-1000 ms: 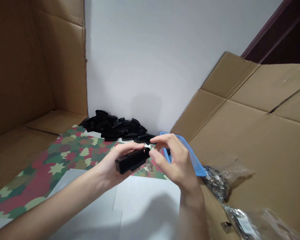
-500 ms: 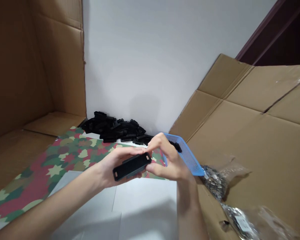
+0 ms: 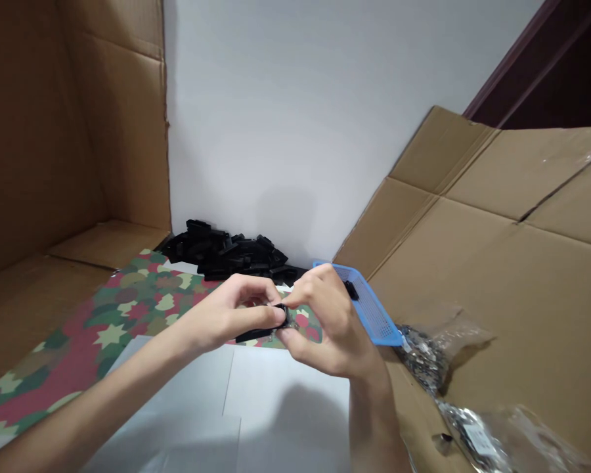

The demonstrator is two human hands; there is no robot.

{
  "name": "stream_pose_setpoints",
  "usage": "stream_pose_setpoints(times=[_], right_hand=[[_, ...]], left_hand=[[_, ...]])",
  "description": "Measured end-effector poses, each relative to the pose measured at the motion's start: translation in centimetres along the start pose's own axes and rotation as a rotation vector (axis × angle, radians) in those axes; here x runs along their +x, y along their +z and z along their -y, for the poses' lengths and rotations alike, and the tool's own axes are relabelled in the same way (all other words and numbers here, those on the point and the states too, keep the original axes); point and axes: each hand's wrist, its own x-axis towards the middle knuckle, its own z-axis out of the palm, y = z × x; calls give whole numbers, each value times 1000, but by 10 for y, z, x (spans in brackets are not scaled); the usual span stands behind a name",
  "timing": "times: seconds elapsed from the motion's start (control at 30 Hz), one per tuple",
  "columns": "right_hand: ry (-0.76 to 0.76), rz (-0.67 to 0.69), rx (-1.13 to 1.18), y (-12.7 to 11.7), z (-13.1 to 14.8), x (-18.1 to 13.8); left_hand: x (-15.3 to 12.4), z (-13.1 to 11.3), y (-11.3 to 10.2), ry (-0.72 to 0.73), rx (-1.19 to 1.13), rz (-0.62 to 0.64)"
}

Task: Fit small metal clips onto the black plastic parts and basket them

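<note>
My left hand (image 3: 226,312) is closed round a black plastic bar (image 3: 259,332), of which only the lower edge and the right end show between the fingers. My right hand (image 3: 325,322) pinches the bar's right end with thumb and forefinger; whether something small sits between those fingertips is hidden. Both hands meet above white sheets (image 3: 276,401) and a camouflage-patterned cloth (image 3: 103,322). Just right of my right hand is a tilted blue mesh basket (image 3: 374,312) with a black part at its rim.
A heap of black plastic parts (image 3: 226,253) lies against the white wall behind the hands. Flattened cardboard (image 3: 497,263) rises on the right and a cardboard wall (image 3: 54,131) stands on the left. Clear bags of small metal pieces (image 3: 433,364) lie at the lower right.
The left hand has turned the bar, so its flat face no longer shows and the fingers cover most of it. The right hand has closed onto its right end.
</note>
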Motion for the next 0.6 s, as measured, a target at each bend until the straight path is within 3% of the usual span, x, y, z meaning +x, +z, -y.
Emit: stream_pose_setpoints(times=[0.6], right_hand=[[5,13,3,0,4,-1]], left_hand=[[0,7,-2,50,-42,38]])
